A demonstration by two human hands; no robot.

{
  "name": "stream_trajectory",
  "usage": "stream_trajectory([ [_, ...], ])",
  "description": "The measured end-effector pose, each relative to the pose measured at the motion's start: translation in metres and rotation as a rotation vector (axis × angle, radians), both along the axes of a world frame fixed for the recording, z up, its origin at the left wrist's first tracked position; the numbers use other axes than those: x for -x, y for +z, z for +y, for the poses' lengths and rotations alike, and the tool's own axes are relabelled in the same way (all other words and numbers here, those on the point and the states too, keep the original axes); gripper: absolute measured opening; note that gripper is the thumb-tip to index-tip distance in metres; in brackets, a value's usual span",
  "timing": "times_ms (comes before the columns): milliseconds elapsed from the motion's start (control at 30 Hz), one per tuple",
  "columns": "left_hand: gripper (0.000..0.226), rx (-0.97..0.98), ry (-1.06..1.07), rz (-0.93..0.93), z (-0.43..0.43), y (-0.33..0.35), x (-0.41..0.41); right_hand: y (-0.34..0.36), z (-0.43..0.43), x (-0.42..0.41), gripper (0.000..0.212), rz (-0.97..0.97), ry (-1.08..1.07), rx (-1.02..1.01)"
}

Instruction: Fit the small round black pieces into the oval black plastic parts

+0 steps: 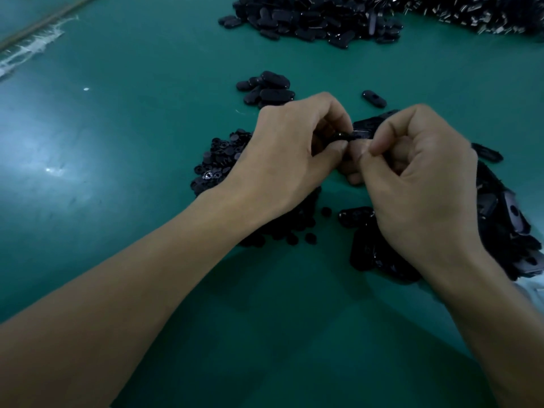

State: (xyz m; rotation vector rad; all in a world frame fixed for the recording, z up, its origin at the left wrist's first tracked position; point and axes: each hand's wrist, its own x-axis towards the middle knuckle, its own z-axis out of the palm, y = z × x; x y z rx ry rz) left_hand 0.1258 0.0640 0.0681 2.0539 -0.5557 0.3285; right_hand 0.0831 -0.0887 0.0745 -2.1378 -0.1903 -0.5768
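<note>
Pinching oval part (360, 134): left hand (291, 151), right hand (421, 178) (curled)

view: single, head-worn | facing: forward and steeply down onto flat teal-green table top (117, 136) | nearness: close, bare forearms (141, 295) filling lower frame | far reach: heap of black oval plastic parts (309, 19) at top edge

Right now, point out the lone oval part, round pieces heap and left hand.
lone oval part (374, 98): head view, top face.
round pieces heap (218, 160): head view, left half.
left hand (290, 156): head view, back of hand.
</note>
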Motion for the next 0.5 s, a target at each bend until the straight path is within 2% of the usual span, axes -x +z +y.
stream_trajectory([
  [167,0.012,0.041,0.008,0.074,0.003,-0.002,-0.006,0.000,-0.003,-0.004,0.019,0.013,0.047,-0.030],
  [333,0.019,0.230,-0.133,0.232,0.002,0.004,-0.005,-0.001,-0.012,-0.013,0.016,0.000,-0.002,0.027],
  [500,0.018,0.373,-0.213,0.366,0.004,0.007,-0.006,0.001,-0.016,-0.015,0.010,0.088,0.106,-0.166],
])
